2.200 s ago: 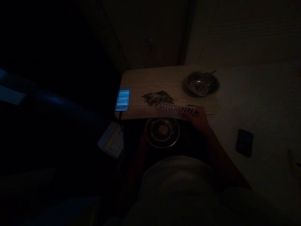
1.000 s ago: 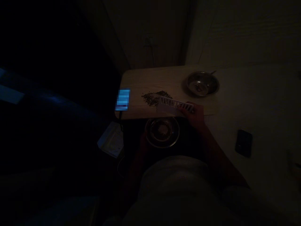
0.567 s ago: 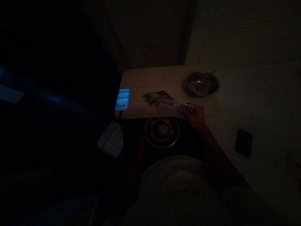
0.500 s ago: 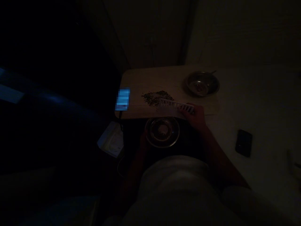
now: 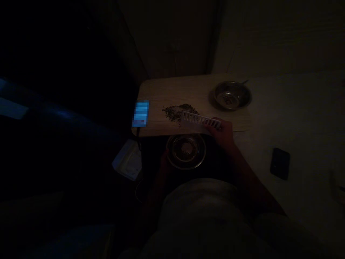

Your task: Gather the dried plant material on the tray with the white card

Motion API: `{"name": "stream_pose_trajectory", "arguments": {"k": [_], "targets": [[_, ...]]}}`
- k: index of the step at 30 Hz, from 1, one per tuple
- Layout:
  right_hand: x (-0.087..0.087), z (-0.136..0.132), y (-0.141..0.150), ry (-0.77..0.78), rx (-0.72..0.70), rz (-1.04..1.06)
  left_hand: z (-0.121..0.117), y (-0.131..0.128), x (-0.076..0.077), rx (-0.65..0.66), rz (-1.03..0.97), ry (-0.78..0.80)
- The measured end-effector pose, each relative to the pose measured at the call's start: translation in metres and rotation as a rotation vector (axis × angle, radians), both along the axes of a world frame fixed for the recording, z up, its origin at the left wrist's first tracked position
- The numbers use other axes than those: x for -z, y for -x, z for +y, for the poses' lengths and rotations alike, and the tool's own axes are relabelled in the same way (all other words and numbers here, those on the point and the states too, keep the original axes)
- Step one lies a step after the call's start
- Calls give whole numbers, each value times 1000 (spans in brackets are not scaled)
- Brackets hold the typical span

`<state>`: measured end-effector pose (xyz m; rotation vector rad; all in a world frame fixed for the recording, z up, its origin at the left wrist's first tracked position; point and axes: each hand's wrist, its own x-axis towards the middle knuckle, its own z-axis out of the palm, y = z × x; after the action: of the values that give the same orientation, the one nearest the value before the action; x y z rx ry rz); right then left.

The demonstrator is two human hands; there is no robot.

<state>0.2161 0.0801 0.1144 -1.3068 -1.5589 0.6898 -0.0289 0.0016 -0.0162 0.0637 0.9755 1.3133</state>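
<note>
Gripping one pale slotted strip (image 5: 201,119), my right hand (image 5: 223,132) has thumb and fingers closed around its right end, and the rest runs out leftward, tilting slightly up at the far tip. One strip, one row of slots, and it lies directly left of my knuckles, over the near edge of the tabletop (image 5: 156,90).

And here's my left hand (image 5: 165,158), a dim shape at the left rim of a metal bowl (image 5: 185,168); it's so dark I can't tell how those fingers are bent. That bowl sits just below the table edge, nearer to me than the strip, with a pale patch in its middle that's too murky to name.

Just past the strip's left tip, one heap of dark bits (image 5: 176,113) spreads on the wood, the strip overlapping its near right side; touching or not, I can't make out.

Farther out, bowl number two, a wider basin (image 5: 244,98), stands at the back right, one thin handle (image 5: 244,82) poking over its rim. Over at the left edge, one glowing screen (image 5: 140,113), blurred to blocks. Below it, one pale box (image 5: 128,160). Well off to my right, one dark flat rectangle (image 5: 279,163) on the light surface (image 5: 264,122).
</note>
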Motion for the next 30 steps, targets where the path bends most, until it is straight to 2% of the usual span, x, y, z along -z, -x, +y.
{"name": "stream_pose_trajectory", "arguments": {"k": [5,13,20,26,30], "targets": [[-2,0,0,-9,-15,-37,2,2,2,63,-59,4],[-3,2,3,-1,-43,-38,2,-2,0,-41,41,-28],[3,4,2,8,-80,-55,2,1,-1,2,-13,13],[3,3,0,71,-161,-58,3,-3,-10,-51,6,-150],[2,4,-1,48,-83,15,4,-2,-4,-29,-17,-27]]}}
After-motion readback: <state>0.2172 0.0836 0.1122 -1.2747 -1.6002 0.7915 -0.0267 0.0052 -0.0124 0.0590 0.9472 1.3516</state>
